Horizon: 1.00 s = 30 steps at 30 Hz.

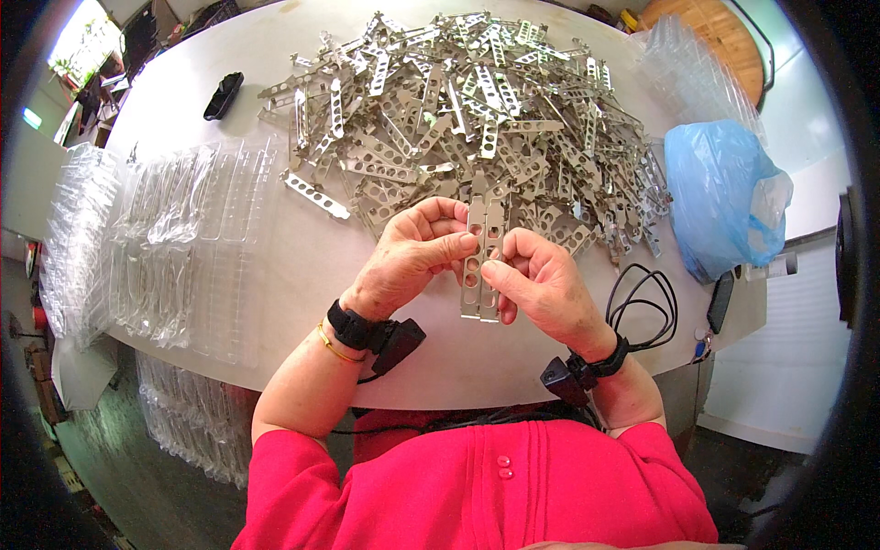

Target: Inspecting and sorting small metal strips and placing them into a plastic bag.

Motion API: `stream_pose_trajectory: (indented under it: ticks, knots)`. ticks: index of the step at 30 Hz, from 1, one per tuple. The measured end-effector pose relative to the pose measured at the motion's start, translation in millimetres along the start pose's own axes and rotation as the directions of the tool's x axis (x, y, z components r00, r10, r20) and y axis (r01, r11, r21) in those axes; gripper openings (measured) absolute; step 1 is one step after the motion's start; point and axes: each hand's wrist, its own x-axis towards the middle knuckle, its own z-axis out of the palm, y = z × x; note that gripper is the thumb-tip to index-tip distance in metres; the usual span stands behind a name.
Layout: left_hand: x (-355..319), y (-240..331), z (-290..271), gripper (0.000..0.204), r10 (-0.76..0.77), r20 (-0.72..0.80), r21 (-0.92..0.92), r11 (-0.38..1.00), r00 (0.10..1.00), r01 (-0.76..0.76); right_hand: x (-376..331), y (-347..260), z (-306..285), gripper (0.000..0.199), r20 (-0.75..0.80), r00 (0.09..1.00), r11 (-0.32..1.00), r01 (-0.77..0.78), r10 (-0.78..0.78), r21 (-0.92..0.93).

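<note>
Between both my hands, over the near middle of the table, are two perforated metal strips (473,284), upright side by side with their long edges together. My left hand (403,259) is closed, its thumb and fingers pinching the left strip near its middle. My right hand (547,286) is closed too, its thumb pressed on the face of the strips lower down. Some fingertips are hidden behind the metal. Just beyond my hands spreads a big heap of similar perforated metal strips (431,110), lying every which way. One strip (316,195) lies at the heap's left edge.
Clear plastic trays (234,275) on the left hold bagged parts. A blue plastic bag (720,197) stands at the right, with stacked clear trays (701,69) behind it. A black cable (674,307) loops by my right wrist. A small black tray (223,96) lies far left.
</note>
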Motion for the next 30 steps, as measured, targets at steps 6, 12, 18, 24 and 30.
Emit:
stream_pose_trajectory:
  ticks: [6, 12, 18, 24, 30]
  knots:
    - [0.5, -0.6, -2.1, 0.032, -0.002, 0.022, -0.015, 1.000, 1.000, 0.002, -0.1, 0.1, -0.2, 0.016, -0.006, 1.000, 1.000, -0.010, 0.010, -0.014]
    - [0.9, -1.7, -2.1, 0.030, 0.005, 0.023, 0.016, 1.000, 1.000, -0.006, 0.0, 0.7, -1.3, 0.017, -0.008, 1.000, 0.999, -0.010, 0.010, -0.038]
    - [2.5, -2.2, -4.0, 0.028, 0.015, 0.042, 0.027, 1.000, 0.999, -0.016, -1.0, 0.3, -1.6, 0.015, -0.025, 1.000, 0.997, -0.001, -0.001, -0.076]
    - [3.2, -2.5, -2.9, 0.027, 0.039, -0.009, 0.042, 0.998, 0.999, -0.038, -7.4, -9.5, -6.6, 0.014, -0.066, 0.997, 0.996, 0.046, -0.051, -0.074]
    - [3.2, -3.9, -5.0, 0.026, 0.044, 0.034, 0.043, 0.998, 0.998, -0.046, -12.7, -10.0, 4.4, 0.013, -0.029, 0.997, 0.994, 0.071, -0.073, -0.079]
